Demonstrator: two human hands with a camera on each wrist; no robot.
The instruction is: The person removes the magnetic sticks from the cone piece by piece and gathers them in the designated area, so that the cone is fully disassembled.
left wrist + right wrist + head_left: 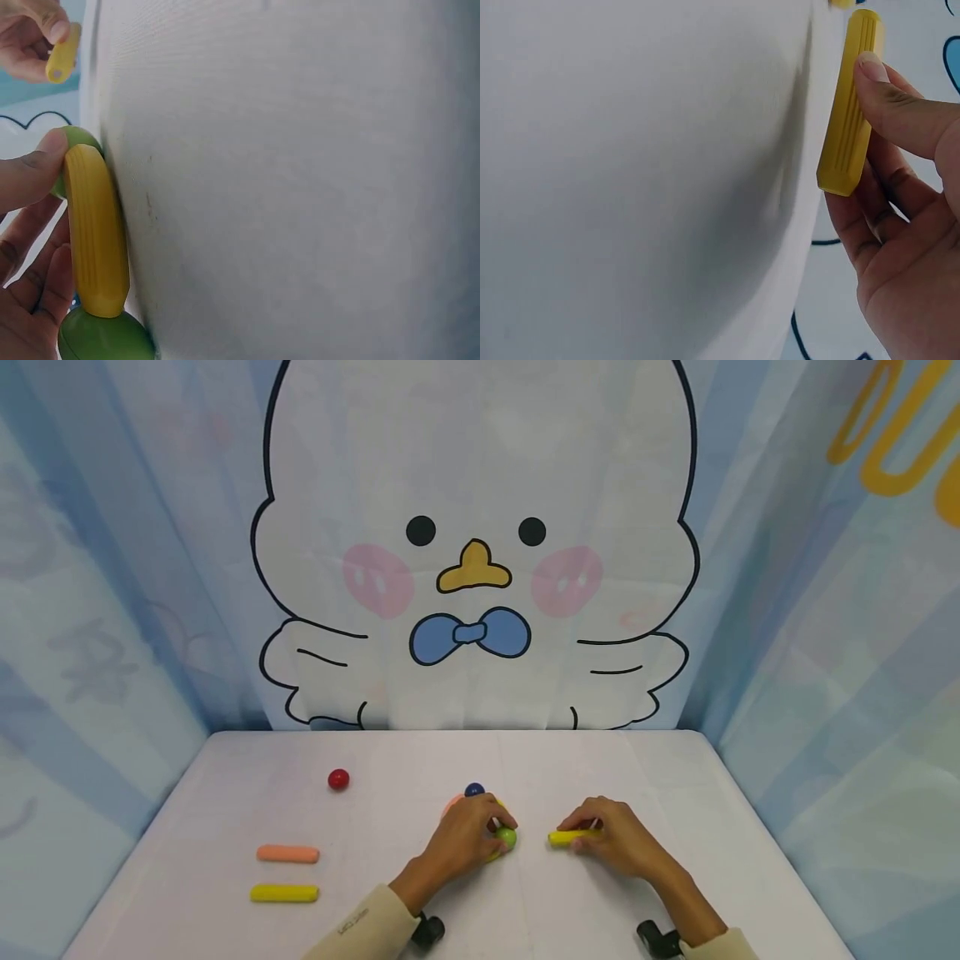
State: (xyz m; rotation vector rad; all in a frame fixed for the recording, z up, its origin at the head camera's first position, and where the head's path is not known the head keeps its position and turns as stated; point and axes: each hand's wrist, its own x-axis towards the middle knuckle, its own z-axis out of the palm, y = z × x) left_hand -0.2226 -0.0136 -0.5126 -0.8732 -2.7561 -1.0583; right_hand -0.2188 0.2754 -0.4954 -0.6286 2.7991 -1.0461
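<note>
My left hand (pixel 461 835) pinches a green ball (pixel 507 837) at the right of a small joined shape near the table's middle. A ridged yellow rod (pixel 97 232) runs from that ball to another green ball (pixel 105 337) in the left wrist view. Behind the hand, a dark blue ball (pixel 474 789) and a curved orange piece (pixel 452 802) show; the hand hides much of the shape. To the right, my right hand (pixel 615 839) holds a separate yellow rod (pixel 851 112) between thumb and fingers, its free end pointing at the green ball, apart from it.
On the left of the white table (pixel 187 827) lie an orange rod (pixel 288 854) and a yellow rod (pixel 284 893). A red ball (pixel 339 779) sits farther back. A printed curtain (pixel 472 685) stands behind the table's far edge.
</note>
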